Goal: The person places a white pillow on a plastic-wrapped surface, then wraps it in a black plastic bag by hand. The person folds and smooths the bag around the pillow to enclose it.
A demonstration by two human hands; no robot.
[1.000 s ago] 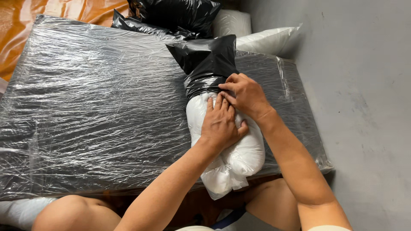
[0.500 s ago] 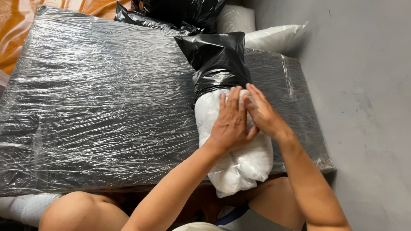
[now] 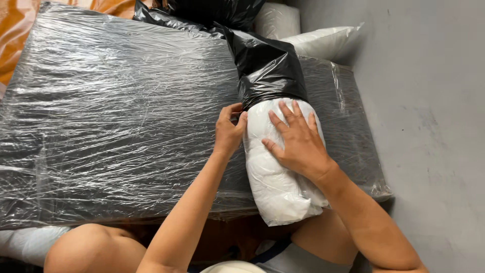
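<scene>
Wrapped table [image 3: 111, 126] lies open leftward; black bags [image 3: 212, 10] and pillows [image 3: 323, 43], perhaps stacked, crowd beyond.

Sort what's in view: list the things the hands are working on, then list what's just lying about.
In hand:
- white rolled pillow, under the right hand
- black plastic bag over its far end, the left hand at the bag's edge

Lying about:
- plastic-wrapped dark slab
- white pillows at the back
- orange sheet

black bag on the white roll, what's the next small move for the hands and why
Probably tug the black bag a little further down the white roll. The bag covers only the far end; the near half is bare. The left hand sits at the bag's edge, and the right hand lies flat on the roll, steadying it.
</scene>
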